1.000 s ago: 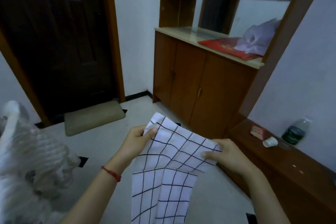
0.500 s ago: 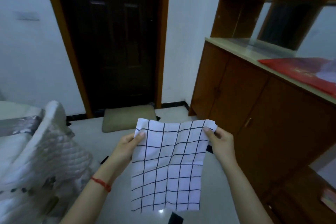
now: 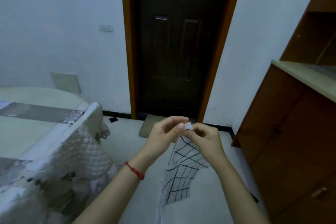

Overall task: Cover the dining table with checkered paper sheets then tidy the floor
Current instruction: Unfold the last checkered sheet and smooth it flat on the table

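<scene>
Head view: both hands meet at centre frame, the left hand (image 3: 163,133) and right hand (image 3: 203,137) each pinching the top corner of the checkered paper sheet (image 3: 181,172) in a closed grip, likely to peel folded layers apart. The sheet hangs edge-on toward six o'clock over the floor (image 3: 209,211), so most of its face is hard to read and its lower edge is cut off. The tabletop (image 3: 27,129) lies at nine o'clock behind a quilted chair back (image 3: 76,151); it is cut off by the frame. The door (image 3: 178,42) stands at twelve, the cabinet (image 3: 294,142) at three.
</scene>
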